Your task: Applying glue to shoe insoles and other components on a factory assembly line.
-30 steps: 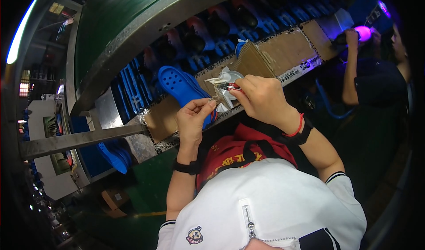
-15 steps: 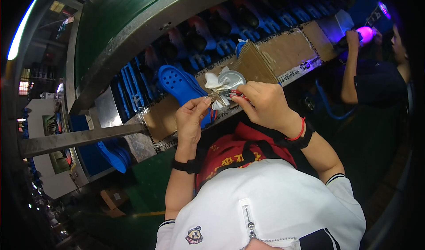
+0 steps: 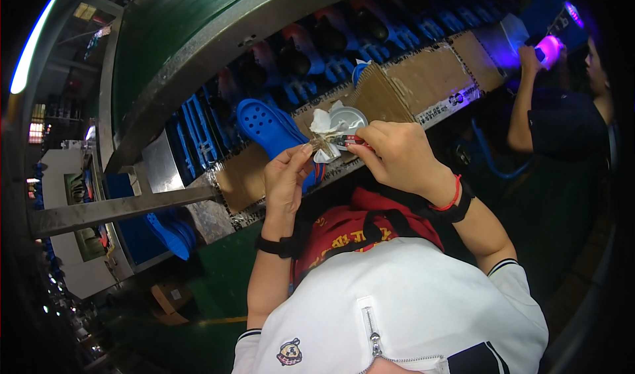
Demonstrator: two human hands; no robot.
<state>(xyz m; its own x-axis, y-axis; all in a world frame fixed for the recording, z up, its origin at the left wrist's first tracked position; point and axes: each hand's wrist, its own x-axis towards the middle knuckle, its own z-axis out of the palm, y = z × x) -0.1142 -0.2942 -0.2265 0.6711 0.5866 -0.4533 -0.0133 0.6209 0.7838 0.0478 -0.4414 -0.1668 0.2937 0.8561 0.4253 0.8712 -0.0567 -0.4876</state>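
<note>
My left hand [image 3: 286,170] is closed, thumb and fingertips pinching the edge of a small brownish, see-through ornament [image 3: 320,140]. In my right hand [image 3: 400,152] are small red-handled pliers [image 3: 350,140], their tip pointing left against the ornament. The fingers hide most of the handles. White, petal-like pieces [image 3: 321,120] stand out above and below the ornament; whether they are joined to it I cannot tell. Just behind is a round pale dish [image 3: 350,116]. A blue clog [image 3: 263,124] with holes in its upper lies left of the hands.
Cardboard [image 3: 426,76] covers the bench, with an upright corrugated piece [image 3: 380,89] behind my right hand. Blue parts hang in a row beyond. A metal bar [image 3: 126,208] crosses at left, beside more blue clogs [image 3: 169,235]. A co-worker [image 3: 562,119] holds something in purple light at right.
The ornament and white pieces have turned slightly between my hands, showing more of the dish. Both hands keep their grip. The co-worker's lit item has tilted.
</note>
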